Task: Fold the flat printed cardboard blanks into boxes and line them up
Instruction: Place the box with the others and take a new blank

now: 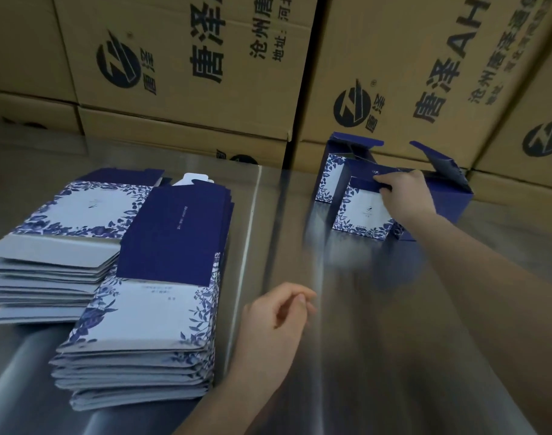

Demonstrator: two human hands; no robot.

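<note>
1. We are gripping the top edge of the front box (362,211) with the right hand (403,196). Its fingers (383,187) are curling over the dark blue rim, at the far right of the bench (394,340).
2. We are judging this box as erected but not closed. A blue flap (438,161) is standing up just beside the hand, though we cannot tell for certain that it belongs to this box.
3. A second box (331,174) is standing just behind and to the left, with its top flaps also raised. Together the two are forming the start of a line.
4. We are holding the left hand (278,321) over the middle of the bench, with its fingers (300,298) loosely curled and holding nothing.
5. Flat blanks are lying at the left in a near stack (149,309) and a far stack (73,211), each many sheets deep. We are therefore judging most of the folding as not yet done.
6. Brown cartons (205,58) are standing along the back edge.
</note>
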